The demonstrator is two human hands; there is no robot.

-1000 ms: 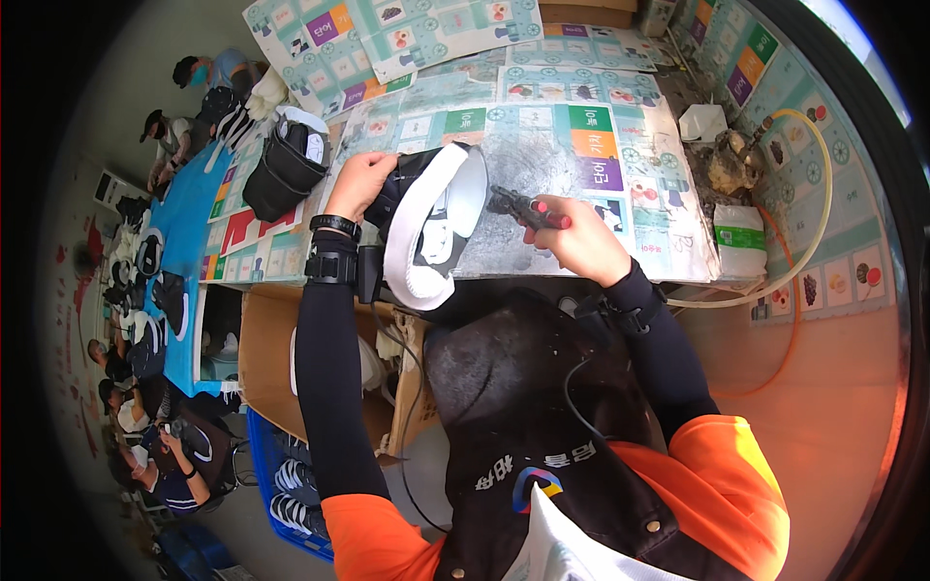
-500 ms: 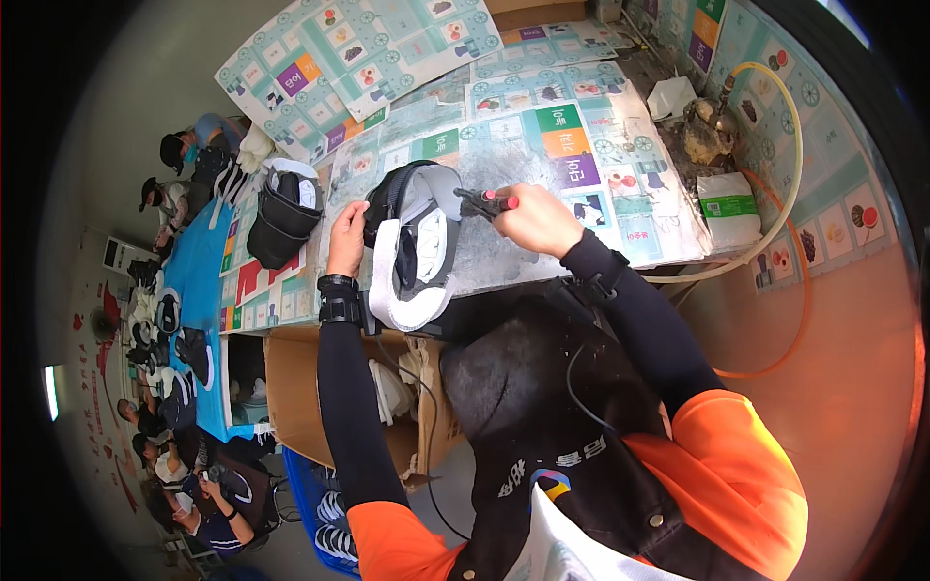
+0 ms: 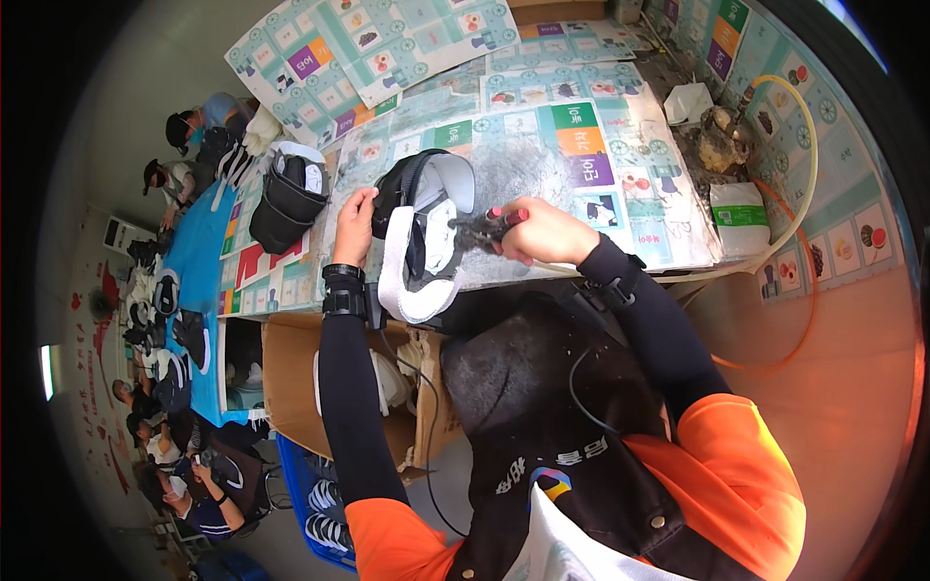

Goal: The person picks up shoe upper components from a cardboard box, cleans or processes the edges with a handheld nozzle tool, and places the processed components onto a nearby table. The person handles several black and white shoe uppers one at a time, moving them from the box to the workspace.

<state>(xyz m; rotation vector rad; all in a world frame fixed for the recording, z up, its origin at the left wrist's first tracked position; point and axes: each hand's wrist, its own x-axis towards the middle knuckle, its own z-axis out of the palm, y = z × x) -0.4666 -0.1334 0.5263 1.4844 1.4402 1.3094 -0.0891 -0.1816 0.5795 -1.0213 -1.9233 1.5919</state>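
Observation:
My left hand (image 3: 356,230) grips the black side of a black, grey and white shoe (image 3: 422,308) over the table's near edge. The shoe's underside faces up, with a thick white rim around one end and a pale lining inside. My right hand (image 3: 550,232) is closed around dark pliers (image 3: 473,233) with red handle ends. Their dark jaws reach the shoe's right edge; whether they pinch any material I cannot tell. A second black shoe (image 3: 289,205) with a pale inside stands on the table left of my left hand.
Printed sheets cover the worktable (image 3: 523,160). An open cardboard box (image 3: 291,373) sits below, beside a blue crate (image 3: 298,494) of striped shoes. At right are a white-and-green packet (image 3: 739,217) and a pale hose (image 3: 810,145). Several people work along a blue table (image 3: 194,261) at left.
The pliers have moved left and down to the shoe's right edge. The shoe has tilted slightly in my left hand. The whole view has shifted a little.

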